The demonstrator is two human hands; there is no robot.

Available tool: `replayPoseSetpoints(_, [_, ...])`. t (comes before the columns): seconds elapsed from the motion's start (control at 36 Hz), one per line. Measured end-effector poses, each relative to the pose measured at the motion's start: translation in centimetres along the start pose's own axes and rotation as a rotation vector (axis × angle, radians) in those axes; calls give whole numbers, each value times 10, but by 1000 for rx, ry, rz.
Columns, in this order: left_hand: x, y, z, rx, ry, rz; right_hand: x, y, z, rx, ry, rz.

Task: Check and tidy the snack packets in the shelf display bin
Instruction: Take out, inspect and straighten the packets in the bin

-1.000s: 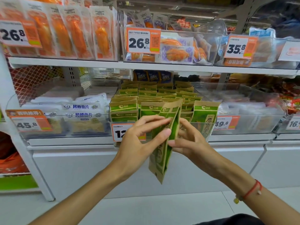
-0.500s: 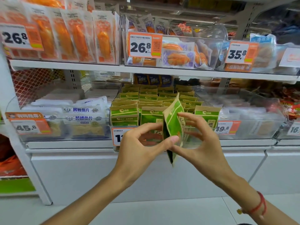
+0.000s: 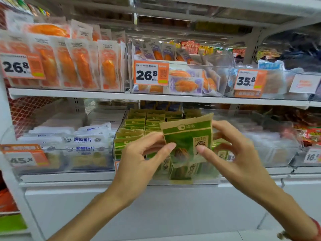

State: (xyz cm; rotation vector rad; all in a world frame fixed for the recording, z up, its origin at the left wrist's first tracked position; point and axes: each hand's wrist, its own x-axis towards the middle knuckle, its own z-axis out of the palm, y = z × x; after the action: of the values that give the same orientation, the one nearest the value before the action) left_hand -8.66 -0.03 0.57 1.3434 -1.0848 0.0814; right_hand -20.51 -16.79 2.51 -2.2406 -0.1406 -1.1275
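Note:
A green and brown snack packet (image 3: 188, 136) is held upright with its front facing me, just in front of the clear display bin (image 3: 205, 181) on the middle shelf. My left hand (image 3: 139, 160) pinches the packet's left edge between thumb and fingers. My right hand (image 3: 234, 153) pinches its right edge, thumb on the front and fingers behind. Several matching green packets (image 3: 139, 126) stand in rows inside the bin behind and below the held one.
White fish-snack packs (image 3: 83, 141) fill the bin to the left, marked 45.8. A clear bin (image 3: 271, 148) of pale packs sits to the right. The upper shelf (image 3: 69, 93) carries orange packs (image 3: 76, 65) with price tags 26.8 and 35.8.
The packet has been turned from edge-on to front-facing and lifted toward the bin. Both hands moved up with it, and the view has come closer to the shelf.

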Motion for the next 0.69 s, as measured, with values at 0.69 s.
replayPoseSetpoints(0.69, [28, -78, 47, 1516, -404, 190, 35, 44, -28, -10, 278, 180])
